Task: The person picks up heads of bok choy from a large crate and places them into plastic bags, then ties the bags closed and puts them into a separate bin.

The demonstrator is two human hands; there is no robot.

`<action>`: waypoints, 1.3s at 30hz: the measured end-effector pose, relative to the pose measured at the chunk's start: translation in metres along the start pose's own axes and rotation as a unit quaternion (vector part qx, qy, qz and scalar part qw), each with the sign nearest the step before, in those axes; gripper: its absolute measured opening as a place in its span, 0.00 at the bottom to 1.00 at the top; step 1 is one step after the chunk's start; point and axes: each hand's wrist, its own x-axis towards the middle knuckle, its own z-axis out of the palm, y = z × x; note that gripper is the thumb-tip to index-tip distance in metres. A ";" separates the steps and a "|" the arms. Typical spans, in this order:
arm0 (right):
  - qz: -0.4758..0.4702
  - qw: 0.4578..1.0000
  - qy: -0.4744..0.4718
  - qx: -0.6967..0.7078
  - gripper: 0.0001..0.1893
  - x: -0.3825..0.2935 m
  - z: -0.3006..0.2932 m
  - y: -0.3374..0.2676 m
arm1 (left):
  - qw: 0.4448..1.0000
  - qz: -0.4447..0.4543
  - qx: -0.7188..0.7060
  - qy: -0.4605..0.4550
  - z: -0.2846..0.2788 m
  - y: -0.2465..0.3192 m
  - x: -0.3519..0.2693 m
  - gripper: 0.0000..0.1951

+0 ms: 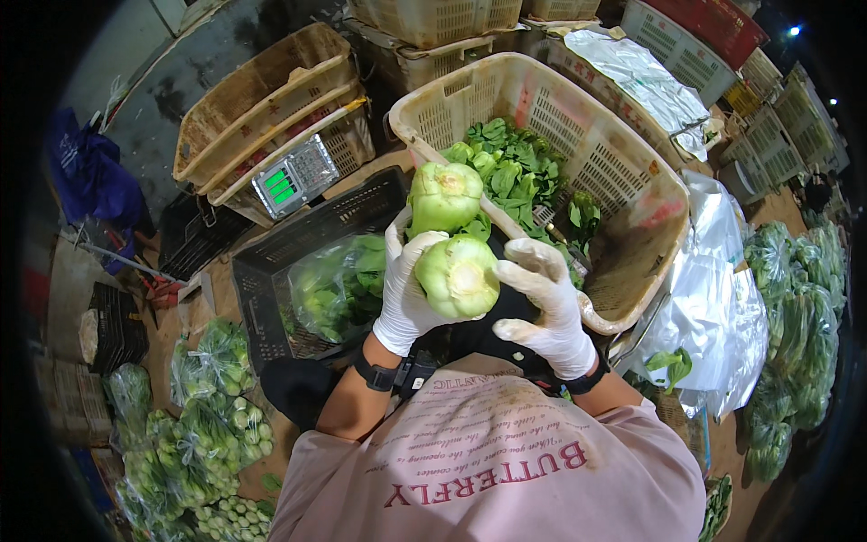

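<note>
My left hand (413, 291), in a white glove, holds two heads of bok choy with their pale cut bases turned up. The nearer bok choy head (457, 276) lies against my palm and fingers; the farther bok choy head (445, 196) sits just beyond my thumb. My gloved right hand (548, 305) is beside the nearer head, thumb and fingers spread, holding nothing; whether a fingertip touches the head I cannot tell. Beyond both hands, a beige plastic crate (637, 210) contains loose bok choy (508, 162). To the left, a black plastic crate (261, 298) holds a bagged bundle of greens (339, 284).
A digital scale display (295, 176) stands before stacked beige crates (264, 88). Bagged greens (210, 433) lie on the floor at left, and more bagged greens (799, 325) lie at right. White plastic bags (711, 311) hang by the beige crate, with a loose sprig (670, 368) on them.
</note>
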 end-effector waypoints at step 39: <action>-0.045 0.992 -0.035 -0.114 0.22 0.001 0.004 0.014 | 0.997 0.022 0.056 0.049 0.001 -0.003 -0.002 0.33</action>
